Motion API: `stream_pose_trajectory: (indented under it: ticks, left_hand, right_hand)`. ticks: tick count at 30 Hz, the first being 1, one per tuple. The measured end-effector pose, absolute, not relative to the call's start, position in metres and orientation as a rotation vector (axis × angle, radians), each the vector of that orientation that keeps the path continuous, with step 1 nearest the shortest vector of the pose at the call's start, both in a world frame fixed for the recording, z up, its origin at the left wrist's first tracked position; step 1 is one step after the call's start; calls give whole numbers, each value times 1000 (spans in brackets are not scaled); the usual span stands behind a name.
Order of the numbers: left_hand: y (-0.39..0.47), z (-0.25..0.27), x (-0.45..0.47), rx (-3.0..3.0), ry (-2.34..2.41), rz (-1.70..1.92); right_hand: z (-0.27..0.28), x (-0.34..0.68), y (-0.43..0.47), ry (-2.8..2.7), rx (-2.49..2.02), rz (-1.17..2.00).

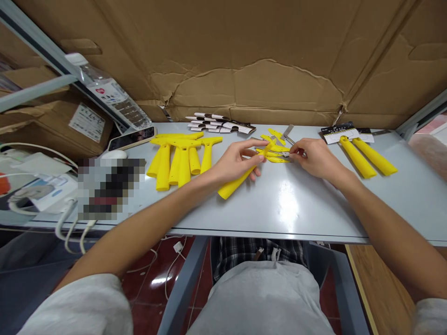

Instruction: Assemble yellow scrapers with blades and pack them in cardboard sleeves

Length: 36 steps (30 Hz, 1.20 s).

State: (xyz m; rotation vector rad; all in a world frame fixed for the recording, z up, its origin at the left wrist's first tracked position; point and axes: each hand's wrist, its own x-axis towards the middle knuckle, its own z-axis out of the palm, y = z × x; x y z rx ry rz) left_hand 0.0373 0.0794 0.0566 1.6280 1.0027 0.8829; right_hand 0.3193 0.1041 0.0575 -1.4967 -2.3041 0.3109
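My left hand [237, 160] is closed around a yellow T-shaped scraper handle [233, 186], its grip slanting down to the left and its head pointing toward my right hand. My right hand [312, 156] pinches by the handle's head, at a small metallic piece [285, 155] too small to identify. Flat yellow strips [277, 136] lie just beyond the fingers, beside a grey metal piece [288, 130]. Several more yellow handles [184, 165] rest in a group left of my left hand. Two yellow-handled tools [361, 160] with black-and-white cards [338, 132] over their heads lie at the right.
Folded black-and-white cards [220, 123] are piled at the back of the grey table [314, 209], before a cardboard wall [251, 46]. A phone [131, 138], a plastic bottle [115, 95] and white cables [64, 223] are at the left. Metal frame posts stand on both sides.
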Motion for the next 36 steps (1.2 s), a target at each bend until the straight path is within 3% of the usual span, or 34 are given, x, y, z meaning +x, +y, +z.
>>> stream_pose_trajectory:
  ticks: [6,11,36]
  left_hand:
    - [88,47,43,1024,794,838]
    - [90,42,44,948,754,843]
    - [77,38,55,1147,881,994]
  right_hand:
    - [71,311,92,-2001,-1122,959]
    - [77,308,88,-1787,-1152,1207]
    - [57,304,97,-1820,-1287,1178]
